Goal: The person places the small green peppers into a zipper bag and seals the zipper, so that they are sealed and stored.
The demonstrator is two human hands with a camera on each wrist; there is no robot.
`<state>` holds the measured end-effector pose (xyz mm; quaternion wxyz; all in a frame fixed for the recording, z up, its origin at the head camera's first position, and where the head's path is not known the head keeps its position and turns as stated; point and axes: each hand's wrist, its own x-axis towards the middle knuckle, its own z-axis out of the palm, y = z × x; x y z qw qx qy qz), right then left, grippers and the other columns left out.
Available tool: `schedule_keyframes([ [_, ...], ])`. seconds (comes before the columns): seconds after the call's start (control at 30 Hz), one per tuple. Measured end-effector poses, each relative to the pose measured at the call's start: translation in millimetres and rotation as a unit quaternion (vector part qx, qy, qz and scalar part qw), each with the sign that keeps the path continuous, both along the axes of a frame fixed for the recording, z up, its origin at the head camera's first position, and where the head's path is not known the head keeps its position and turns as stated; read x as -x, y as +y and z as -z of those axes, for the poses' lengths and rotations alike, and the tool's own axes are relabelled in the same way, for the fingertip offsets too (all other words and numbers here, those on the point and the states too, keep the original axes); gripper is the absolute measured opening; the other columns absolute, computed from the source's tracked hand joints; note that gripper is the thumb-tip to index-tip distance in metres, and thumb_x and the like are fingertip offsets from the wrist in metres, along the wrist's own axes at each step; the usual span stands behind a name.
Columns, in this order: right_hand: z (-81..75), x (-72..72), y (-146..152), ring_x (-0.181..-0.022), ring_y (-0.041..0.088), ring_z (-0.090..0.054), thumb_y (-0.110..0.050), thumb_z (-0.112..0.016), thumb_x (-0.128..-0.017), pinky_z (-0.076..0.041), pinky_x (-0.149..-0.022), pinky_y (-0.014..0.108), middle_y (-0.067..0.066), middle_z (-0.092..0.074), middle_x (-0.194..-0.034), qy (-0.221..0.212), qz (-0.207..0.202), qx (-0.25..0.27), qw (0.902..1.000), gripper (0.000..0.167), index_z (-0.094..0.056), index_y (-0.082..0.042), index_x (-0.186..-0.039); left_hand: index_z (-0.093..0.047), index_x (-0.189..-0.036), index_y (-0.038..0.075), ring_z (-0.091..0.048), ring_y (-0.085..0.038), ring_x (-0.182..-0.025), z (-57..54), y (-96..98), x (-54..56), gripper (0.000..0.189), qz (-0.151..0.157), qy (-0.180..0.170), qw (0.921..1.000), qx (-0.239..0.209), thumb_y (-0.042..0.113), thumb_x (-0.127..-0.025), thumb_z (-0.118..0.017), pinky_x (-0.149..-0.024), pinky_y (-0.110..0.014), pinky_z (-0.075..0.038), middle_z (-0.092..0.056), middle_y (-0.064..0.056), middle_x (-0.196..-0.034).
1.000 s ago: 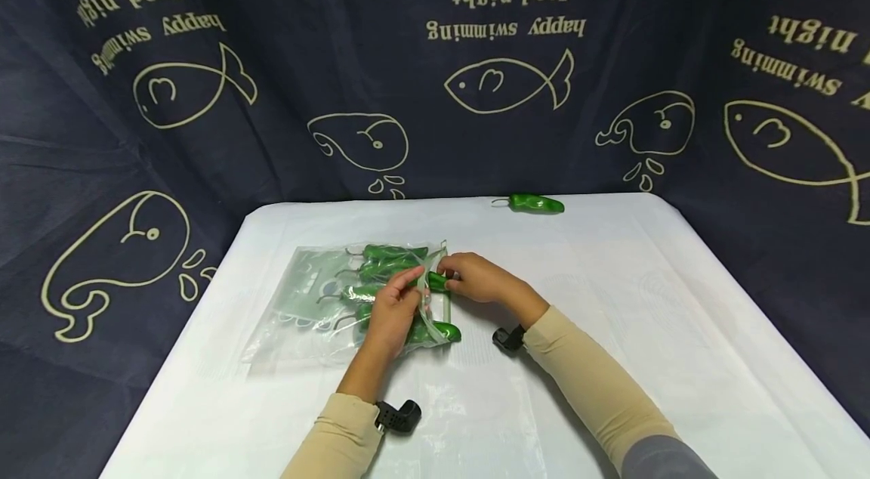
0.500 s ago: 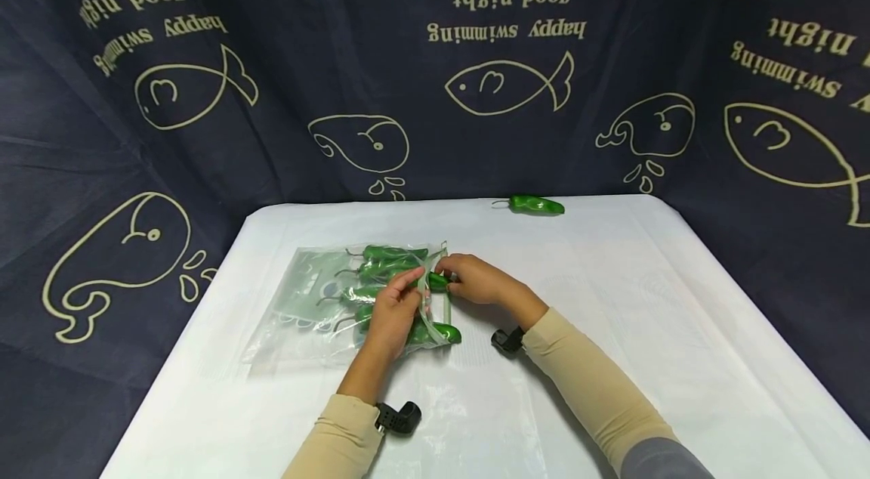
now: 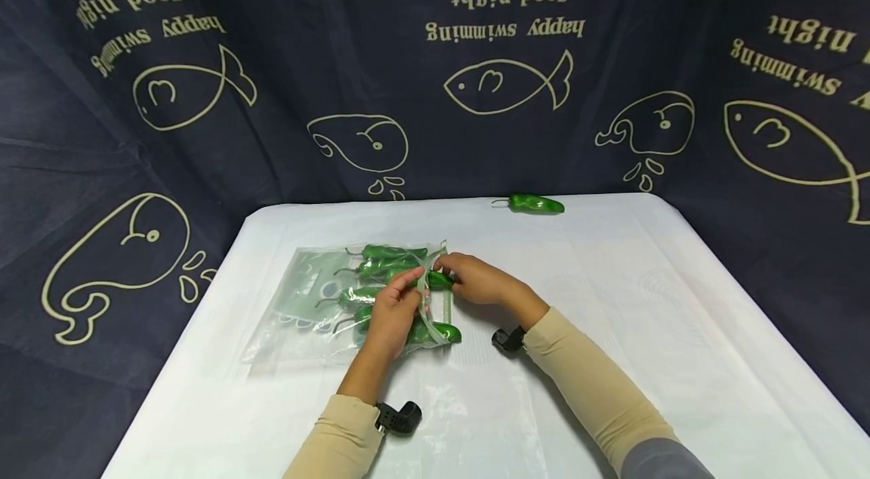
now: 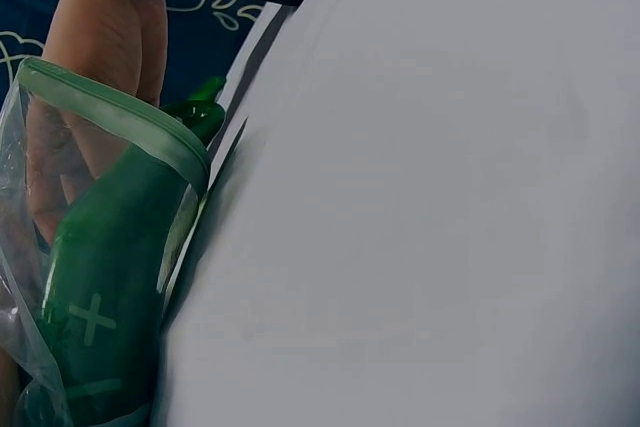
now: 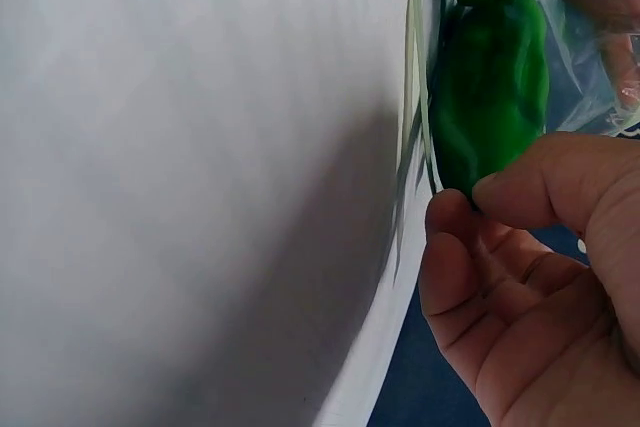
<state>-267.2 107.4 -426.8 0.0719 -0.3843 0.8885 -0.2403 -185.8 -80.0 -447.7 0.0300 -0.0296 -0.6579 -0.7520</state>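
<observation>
A clear zip bag (image 3: pixel 268 335) with a pale green closure strip lies on the table, several green peppers (image 3: pixel 394 253) inside it. My left hand (image 3: pixel 392 316) holds the bag near its open mouth, fingers partly behind the plastic. At that mouth my right hand (image 3: pixel 484 279) pinches the end of a green pepper (image 5: pixel 490 97) between thumb and fingers; the pepper's other end is inside the bag. Another pepper (image 3: pixel 445 332) pokes its tip out at the near corner of the mouth. In the left wrist view the closure strip (image 4: pixel 120 117) arches over a large pepper (image 4: pixel 110 257).
One more green pepper (image 3: pixel 535 204) lies by itself at the table's far edge. The white-covered table (image 3: pixel 612 275) reaches to a dark curtain (image 3: pixel 421 162) with fish drawings behind it. A black wrist camera (image 3: pixel 401 417) sits on the left forearm.
A little more of the pepper in my right hand shows outside the bag mouth. My left hand and the bag have stayed in place.
</observation>
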Motion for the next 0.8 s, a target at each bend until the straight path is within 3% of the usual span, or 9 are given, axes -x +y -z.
schedule_keyframes([
  [0.47,-2.4,-0.6,-2.3,-0.097,0.022,-0.061,0.004,-0.058,-0.093,-0.051,-0.084,0.039,0.007,-0.065,-0.104,-0.004,0.004,-0.004,1.0,0.032,-0.061,-0.005,-0.124,-0.06,-0.132,-0.004,-0.059,-0.013,-0.089,1.6,0.6,-1.4,0.043,-0.008,0.009,0.9999,-0.004,-0.01,-0.09,-0.051,-0.066,-0.018,-0.052,-0.052,-0.013,-0.135],
  [0.8,-0.1,-0.5,-2.8,-0.084,0.015,-0.061,0.002,-0.06,-0.094,-0.052,-0.077,0.035,0.003,-0.067,-0.093,-0.004,-0.003,0.007,1.0,0.026,-0.062,-0.004,-0.12,-0.061,-0.131,-0.005,-0.055,-0.011,-0.087,2.8,0.8,-1.3,0.041,-0.011,0.019,0.9997,0.005,-0.01,-0.091,-0.051,-0.064,-0.016,-0.047,-0.052,-0.015,-0.135],
])
